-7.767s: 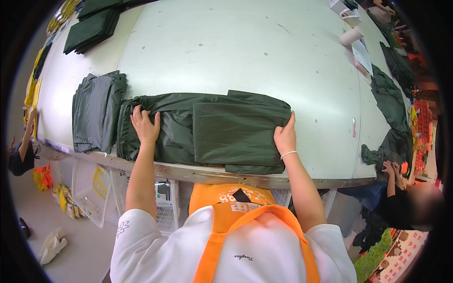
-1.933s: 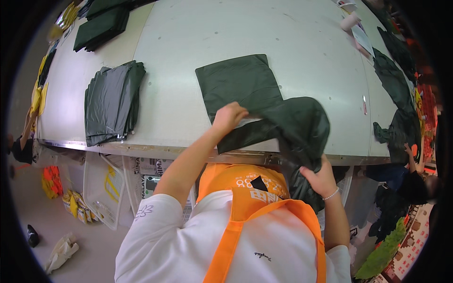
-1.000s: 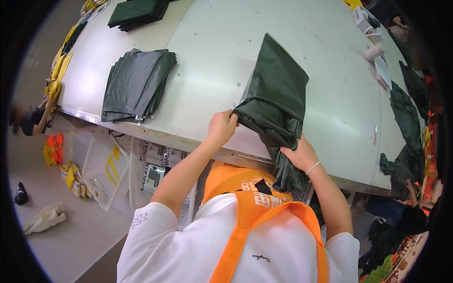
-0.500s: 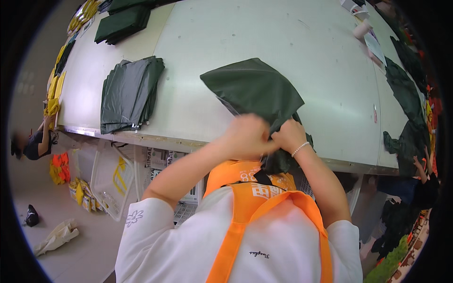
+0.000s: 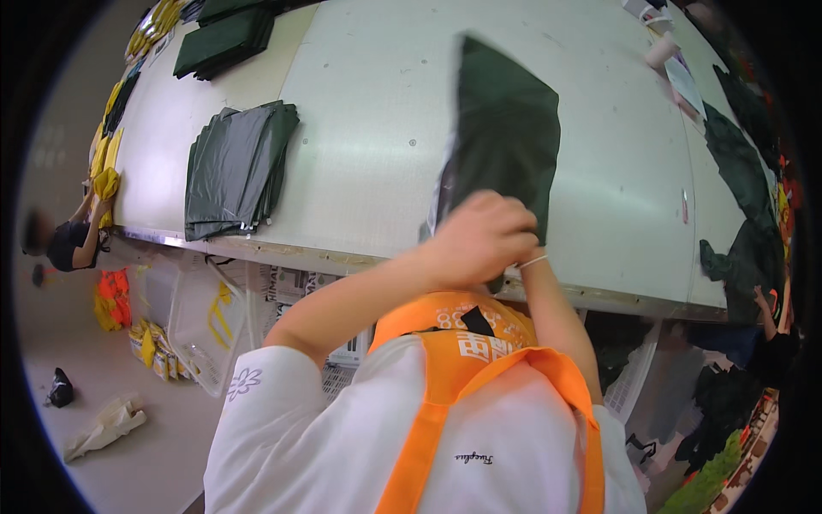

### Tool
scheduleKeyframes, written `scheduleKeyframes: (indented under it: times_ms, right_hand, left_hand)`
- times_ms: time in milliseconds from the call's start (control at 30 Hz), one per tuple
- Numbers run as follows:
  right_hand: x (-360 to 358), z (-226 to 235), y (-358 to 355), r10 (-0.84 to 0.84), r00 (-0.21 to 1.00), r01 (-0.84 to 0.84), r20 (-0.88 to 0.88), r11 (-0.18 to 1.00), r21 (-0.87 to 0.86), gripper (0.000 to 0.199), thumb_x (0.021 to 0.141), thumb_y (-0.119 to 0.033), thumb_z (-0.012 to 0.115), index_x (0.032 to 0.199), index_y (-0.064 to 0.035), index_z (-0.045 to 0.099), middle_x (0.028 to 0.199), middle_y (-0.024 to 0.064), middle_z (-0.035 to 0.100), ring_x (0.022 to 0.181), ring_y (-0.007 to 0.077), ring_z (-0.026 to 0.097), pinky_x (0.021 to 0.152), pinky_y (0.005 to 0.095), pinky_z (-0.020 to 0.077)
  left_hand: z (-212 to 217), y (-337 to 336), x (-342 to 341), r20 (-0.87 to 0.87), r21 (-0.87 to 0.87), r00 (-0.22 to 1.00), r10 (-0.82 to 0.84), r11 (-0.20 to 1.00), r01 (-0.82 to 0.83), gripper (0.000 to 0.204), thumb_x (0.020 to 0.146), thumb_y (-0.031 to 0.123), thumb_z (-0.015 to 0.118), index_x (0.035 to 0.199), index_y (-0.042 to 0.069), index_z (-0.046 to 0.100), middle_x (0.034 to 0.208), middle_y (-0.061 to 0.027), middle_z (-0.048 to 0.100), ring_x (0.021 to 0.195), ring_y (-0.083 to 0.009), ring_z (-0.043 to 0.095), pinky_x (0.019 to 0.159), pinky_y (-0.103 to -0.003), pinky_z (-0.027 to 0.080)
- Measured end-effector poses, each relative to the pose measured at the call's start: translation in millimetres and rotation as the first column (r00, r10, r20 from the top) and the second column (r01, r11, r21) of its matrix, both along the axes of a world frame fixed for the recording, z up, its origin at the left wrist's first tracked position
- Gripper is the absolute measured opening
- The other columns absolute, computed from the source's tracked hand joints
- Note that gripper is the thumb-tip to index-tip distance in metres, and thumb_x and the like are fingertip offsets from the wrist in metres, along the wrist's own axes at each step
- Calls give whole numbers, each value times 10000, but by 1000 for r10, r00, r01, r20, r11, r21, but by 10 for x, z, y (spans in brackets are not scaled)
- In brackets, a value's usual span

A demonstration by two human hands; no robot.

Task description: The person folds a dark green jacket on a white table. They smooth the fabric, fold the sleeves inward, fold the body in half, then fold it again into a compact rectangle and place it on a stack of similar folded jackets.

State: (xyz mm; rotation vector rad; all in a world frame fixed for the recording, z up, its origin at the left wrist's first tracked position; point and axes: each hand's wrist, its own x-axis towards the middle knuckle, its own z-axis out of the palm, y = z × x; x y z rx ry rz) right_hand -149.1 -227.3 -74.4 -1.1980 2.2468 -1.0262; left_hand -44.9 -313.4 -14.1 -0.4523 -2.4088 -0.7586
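Note:
A piece of dark green coated fabric (image 5: 509, 128) stands up from the near edge of the table, its upper corner blurred by motion. My left hand (image 5: 475, 231) is closed at its lower end, the forearm crossing toward the right. Against it, at the same gathered end, my right hand (image 5: 533, 247) is closed too, with a beaded bracelet at its wrist. Most of the right hand's fingers are hidden behind the left. A pale lining or film shows along the fabric's left side.
The pale table (image 5: 368, 180) stretches away in front of me. A stack of folded dark green pieces (image 5: 240, 167) lies to the left, with more dark green bundles (image 5: 224, 43) beyond. Dark green cloth (image 5: 741, 184) drapes at the right. Another person's arm (image 5: 86, 231) handles yellow cloth at far left.
The green fabric has swung from spread over the table to upright, its tip moving farther away. My left hand has come across to the right, over my right hand.

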Motion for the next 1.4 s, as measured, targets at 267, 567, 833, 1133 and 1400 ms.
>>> scheduleKeyframes:
  times_ms: [267,567,833,1133,1400]
  right_hand:
    - [-230,171,12,-157,832,222,532,973,-61,492,815,-418,547,1119,-34,595,1134,230,576,1051,383,529,903,404,426]
    - [-283,266,-251,-180,849,250,497,965,-77,594,836,-502,506,1176,-19,572,1198,243,544,1148,370,478,967,393,382]
    - [-176,755,-760,185,981,-128,-58,841,526,664,857,-568,468,1210,-12,557,1264,232,510,1200,381,448,997,419,366]
    - [560,-22,486,167,903,-98,397,977,-190,290,878,-251,595,1036,-8,593,999,102,632,905,189,605,761,291,475]
    - [410,-435,246,-41,380,423,924,896,-134,248,920,-119,538,1095,55,523,1013,127,627,911,207,637,819,323,523]
  left_hand:
    - [-781,-543,456,343,528,882,323,710,-465,785,675,6,638,1400,75,344,1268,-191,515,1148,-340,511,949,-401,412]
    - [-1186,-18,522,486,511,817,310,658,-553,763,747,-132,485,1422,185,322,958,-207,638,912,-299,633,809,-317,474]
    - [-1081,168,342,550,789,833,-64,-287,-543,473,810,-118,482,1250,41,409,1177,-138,531,1045,-275,579,881,-380,519]
    - [-727,-188,431,382,839,924,2,-419,-346,345,848,45,519,1178,-51,496,1117,-159,586,966,-258,610,837,-379,519]
    - [298,-341,445,548,168,835,60,969,-180,434,641,183,778,1038,63,651,1074,-137,620,1039,-291,565,900,-365,448]
